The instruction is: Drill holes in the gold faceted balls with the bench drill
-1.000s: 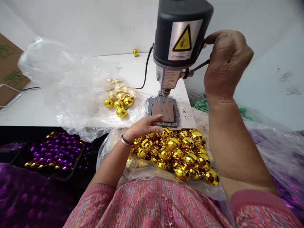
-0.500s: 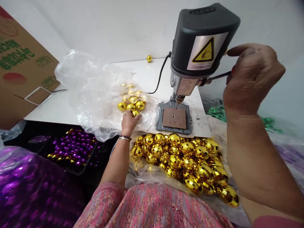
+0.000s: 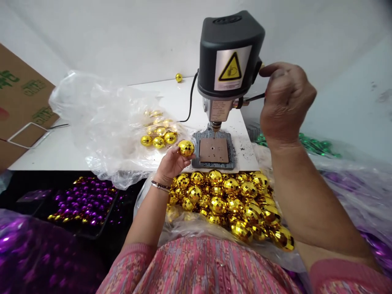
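My left hand (image 3: 171,163) pinches a faceted gold ball (image 3: 186,148) just left of the drill press's base plate (image 3: 214,150). A small bench drill press (image 3: 228,57) with a black head stands on the white table (image 3: 58,151), its bit above the brown plate. My right hand (image 3: 283,102) is closed round the press's lever handle (image 3: 252,97) at the right of the head. Below the plate a clear bag holds a heap of gold balls (image 3: 232,200) in front of me.
A crumpled clear bag (image 3: 101,118) with a few gold balls (image 3: 157,139) lies left of the press. A dark tray of purple balls (image 3: 82,200) sits lower left. Cardboard box (image 3: 21,98) at far left. Green balls (image 3: 315,145) right; one gold ball (image 3: 179,77) at the back.
My left hand went from the heap to the bag on the left, then came back toward the plate with a gold ball in its fingers. My right hand has stayed on the lever.
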Demonstrator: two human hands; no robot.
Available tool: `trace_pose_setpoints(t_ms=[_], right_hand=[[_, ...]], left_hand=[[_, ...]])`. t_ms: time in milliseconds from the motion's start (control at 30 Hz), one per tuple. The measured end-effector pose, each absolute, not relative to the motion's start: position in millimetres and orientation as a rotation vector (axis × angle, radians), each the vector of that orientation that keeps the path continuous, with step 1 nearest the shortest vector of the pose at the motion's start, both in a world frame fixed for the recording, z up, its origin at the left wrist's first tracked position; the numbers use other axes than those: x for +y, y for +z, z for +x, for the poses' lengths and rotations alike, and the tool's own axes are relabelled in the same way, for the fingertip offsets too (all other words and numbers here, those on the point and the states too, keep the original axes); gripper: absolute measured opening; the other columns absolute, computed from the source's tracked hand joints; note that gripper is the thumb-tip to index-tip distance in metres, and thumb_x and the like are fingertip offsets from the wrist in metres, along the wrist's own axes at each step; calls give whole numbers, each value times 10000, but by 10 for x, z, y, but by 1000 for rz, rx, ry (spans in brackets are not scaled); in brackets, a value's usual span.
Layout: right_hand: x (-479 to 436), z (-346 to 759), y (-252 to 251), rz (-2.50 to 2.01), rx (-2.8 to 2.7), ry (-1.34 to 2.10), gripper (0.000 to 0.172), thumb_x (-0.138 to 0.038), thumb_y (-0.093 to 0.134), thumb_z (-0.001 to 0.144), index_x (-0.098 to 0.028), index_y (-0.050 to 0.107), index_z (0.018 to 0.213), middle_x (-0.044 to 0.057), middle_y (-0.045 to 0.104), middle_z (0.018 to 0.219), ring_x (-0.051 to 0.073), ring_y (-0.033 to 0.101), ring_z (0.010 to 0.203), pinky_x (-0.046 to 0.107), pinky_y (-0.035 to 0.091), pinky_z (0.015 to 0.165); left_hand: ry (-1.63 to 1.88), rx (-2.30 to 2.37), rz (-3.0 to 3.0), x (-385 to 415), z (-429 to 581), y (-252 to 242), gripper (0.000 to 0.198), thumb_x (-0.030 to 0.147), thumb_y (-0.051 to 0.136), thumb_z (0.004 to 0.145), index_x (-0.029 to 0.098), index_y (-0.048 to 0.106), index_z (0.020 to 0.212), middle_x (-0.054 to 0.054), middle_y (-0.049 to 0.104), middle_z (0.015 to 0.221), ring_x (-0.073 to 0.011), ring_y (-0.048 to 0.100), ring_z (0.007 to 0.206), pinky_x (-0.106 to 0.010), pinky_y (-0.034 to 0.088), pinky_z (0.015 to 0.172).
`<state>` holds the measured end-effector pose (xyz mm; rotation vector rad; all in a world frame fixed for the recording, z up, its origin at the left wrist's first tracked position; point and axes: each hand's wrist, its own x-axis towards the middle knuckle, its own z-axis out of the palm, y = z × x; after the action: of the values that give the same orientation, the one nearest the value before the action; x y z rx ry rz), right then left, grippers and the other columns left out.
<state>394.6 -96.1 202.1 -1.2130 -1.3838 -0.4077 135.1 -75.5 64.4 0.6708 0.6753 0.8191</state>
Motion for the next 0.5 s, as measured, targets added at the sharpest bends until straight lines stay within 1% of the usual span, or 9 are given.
trace_pose_setpoints(t_ms=[33,100,200,267,333,400,467,500], right_hand=[[-968,3942,2019,-1204,-1380,-403,523,-431,342,1051,-79,729,1034,48,667,762,119,663,743,270,499,750],[-977,3932,2015,-1202,-1369,-391,462,-365,365,1037,-82,730,1021,52,681,778,111,655,723,260,500,751],[-982,3922,2011,-1207,-1364,-390,407,-305,385,1010,-96,733,995,44,681,783,93,618,678,245,494,748],[-985,3921,2014,-1203,-1365,-397,403,-303,384,1002,-103,734,986,38,676,783,86,591,661,237,481,734],[-979,3926,2035,-1200,-1380,-391,407,-307,374,998,-110,729,978,38,687,820,86,590,698,230,463,730],[-949,3934,2090,-1217,-1395,-386,414,-318,358,993,-113,715,945,32,680,832,85,570,720,228,442,727],[-885,3939,2190,-1308,-1387,-382,394,-327,367,990,-120,681,874,12,628,770,82,515,697,232,410,720],[-842,3938,2255,-1386,-1364,-373,371,-328,383,991,-129,653,832,-3,588,735,81,483,680,235,389,716]], left_hand=[[805,688,645,-749,1387,630,556,475,774,725,243,537,1172,-29,678,935,-175,696,758,-215,463,555],[816,725,669,-729,1457,595,599,469,812,705,238,556,1195,-8,666,891,-129,651,688,-193,430,535],[839,828,889,-686,1552,552,788,293,903,583,244,548,1285,24,652,890,-81,580,655,-179,420,560],[813,925,1090,-646,1604,543,803,237,898,568,210,568,1300,15,653,899,-84,563,676,-192,443,594],[767,987,1267,-603,1648,548,769,276,867,626,186,574,1331,-4,660,903,-103,567,697,-216,465,619],[677,969,1390,-567,1692,556,801,331,826,699,194,515,1425,-5,658,859,-116,575,679,-228,467,605],[582,914,1431,-542,1742,556,830,384,781,759,200,438,1491,4,643,792,-120,578,627,-227,449,562],[554,895,1420,-534,1770,552,814,406,760,781,199,426,1494,3,641,784,-120,583,609,-224,440,543]])
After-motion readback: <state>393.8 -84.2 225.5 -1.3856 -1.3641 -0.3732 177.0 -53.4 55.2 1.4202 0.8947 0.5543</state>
